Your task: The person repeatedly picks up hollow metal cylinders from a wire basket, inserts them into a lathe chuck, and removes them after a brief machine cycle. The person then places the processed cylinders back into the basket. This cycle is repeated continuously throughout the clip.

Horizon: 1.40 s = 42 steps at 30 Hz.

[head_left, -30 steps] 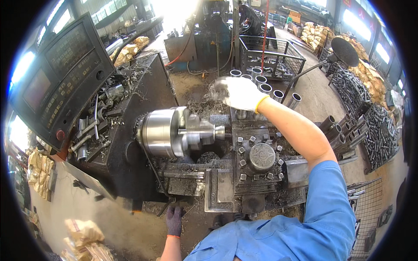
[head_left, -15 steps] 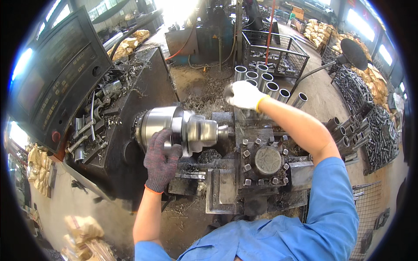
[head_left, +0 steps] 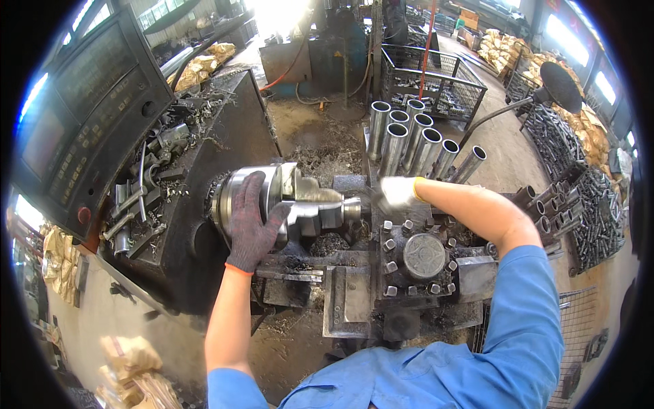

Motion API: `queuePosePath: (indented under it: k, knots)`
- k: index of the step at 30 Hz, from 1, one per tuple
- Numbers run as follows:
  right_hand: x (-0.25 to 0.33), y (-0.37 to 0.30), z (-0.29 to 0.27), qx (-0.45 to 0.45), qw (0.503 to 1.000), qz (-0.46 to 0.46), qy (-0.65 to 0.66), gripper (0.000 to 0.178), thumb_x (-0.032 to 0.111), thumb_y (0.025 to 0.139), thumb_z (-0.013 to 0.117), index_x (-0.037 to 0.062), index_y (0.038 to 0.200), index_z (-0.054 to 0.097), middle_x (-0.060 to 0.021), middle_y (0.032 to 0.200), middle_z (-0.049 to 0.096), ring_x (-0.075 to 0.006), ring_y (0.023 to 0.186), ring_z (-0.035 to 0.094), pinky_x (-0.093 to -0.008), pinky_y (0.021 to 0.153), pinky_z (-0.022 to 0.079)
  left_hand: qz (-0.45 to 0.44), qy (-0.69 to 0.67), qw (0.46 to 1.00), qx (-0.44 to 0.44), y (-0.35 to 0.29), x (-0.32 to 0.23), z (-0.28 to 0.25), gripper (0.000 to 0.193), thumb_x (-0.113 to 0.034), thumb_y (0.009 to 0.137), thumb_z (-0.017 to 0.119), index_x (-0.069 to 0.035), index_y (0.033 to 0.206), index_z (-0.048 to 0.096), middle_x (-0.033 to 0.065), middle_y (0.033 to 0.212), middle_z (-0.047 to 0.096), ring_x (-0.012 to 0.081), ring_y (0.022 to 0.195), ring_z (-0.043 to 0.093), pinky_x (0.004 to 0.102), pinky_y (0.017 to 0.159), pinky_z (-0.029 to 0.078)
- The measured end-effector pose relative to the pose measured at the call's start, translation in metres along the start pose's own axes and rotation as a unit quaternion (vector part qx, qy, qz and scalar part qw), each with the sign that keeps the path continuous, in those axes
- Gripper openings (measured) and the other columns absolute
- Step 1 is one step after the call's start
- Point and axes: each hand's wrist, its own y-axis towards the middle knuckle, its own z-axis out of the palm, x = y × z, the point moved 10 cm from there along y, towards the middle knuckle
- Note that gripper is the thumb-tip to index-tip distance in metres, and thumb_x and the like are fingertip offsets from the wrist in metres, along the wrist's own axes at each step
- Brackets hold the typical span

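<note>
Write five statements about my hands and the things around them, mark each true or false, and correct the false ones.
1. The left hand is over the shiny metal drum. True.
2. The right hand looks blurred. True.
3. Both gloves are dark. False: the right glove is white.
4. The tubes just beyond the right hand lie flat. False: those tubes stand on end.
5. The control panel is at the left. True.

white glove (head_left: 398, 192) too blurry for detail
</note>
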Motion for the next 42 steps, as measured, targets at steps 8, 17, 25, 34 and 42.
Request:
queuePosePath:
  k: [8, 17, 25, 34, 42]
  knots:
    - [0.029, 0.049, 0.009, -0.007, 0.998, 0.048, 0.029, 0.054, 0.044, 0.086, 0.077, -0.0005, 0.117, 0.077, -0.0157, 0.117, 0.079, -0.0365, 0.093, 0.076, -0.0486, 0.084, 0.061, 0.124, 0.148, 0.981, -0.036, -0.019, 0.021, 0.006, 0.08, -0.05, 0.091, 0.075, -0.006, 0.154, 0.052, 0.0175, 0.159, 0.05, 0.038, 0.153, 0.041, 0.0544, 0.13, 0.024]
    - [0.01, 0.071, 0.041, 0.165, 0.958, 0.049, 0.229, 0.044, 0.038, 0.087, 0.087, 0.0086, 0.12, 0.081, -0.0068, 0.099, 0.079, -0.0173, 0.088, 0.073, -0.0331, 0.078, 0.06, 0.032, 0.247, 0.962, 0.107, 0.014, 0.013, 0.026, 0.112, -0.042, 0.062, 0.089, -0.004, 0.156, 0.042, 0.0202, 0.158, 0.046, 0.0391, 0.154, 0.037, 0.0539, 0.131, 0.025]
    - [-0.016, 0.06, 0.069, 0.222, 0.889, 0.111, 0.385, 0.053, 0.026, 0.084, 0.09, 0.0029, 0.127, 0.07, -0.0065, 0.105, 0.074, -0.0196, 0.088, 0.072, -0.0394, 0.082, 0.064, 0.059, 0.278, 0.932, 0.223, 0.037, 0.014, 0.043, 0.112, -0.046, 0.061, 0.091, -0.003, 0.154, 0.045, 0.0204, 0.156, 0.048, 0.0396, 0.15, 0.042, 0.0534, 0.127, 0.03]
    - [-0.013, 0.034, 0.038, 0.079, 0.987, 0.003, 0.137, 0.079, 0.044, 0.076, 0.09, -0.0108, 0.128, 0.066, -0.0218, 0.11, 0.077, -0.0293, 0.098, 0.073, -0.0422, 0.091, 0.058, 0.022, 0.222, 0.932, 0.287, 0.073, 0.013, 0.059, 0.099, -0.036, 0.069, 0.089, -0.006, 0.154, 0.047, 0.015, 0.153, 0.056, 0.0335, 0.145, 0.05, 0.0464, 0.123, 0.038]
    - [-0.038, -0.184, -0.047, -0.453, 0.869, 0.077, 0.182, 0.089, 0.043, 0.068, 0.093, -0.0009, 0.138, 0.061, -0.0229, 0.12, 0.074, -0.0343, 0.104, 0.074, -0.0423, 0.096, 0.057, 0.049, 0.168, 0.981, 0.088, 0.036, 0.034, 0.043, 0.096, -0.021, 0.071, 0.078, -0.008, 0.159, 0.043, 0.0167, 0.155, 0.055, 0.0371, 0.147, 0.048, 0.0498, 0.13, 0.03]
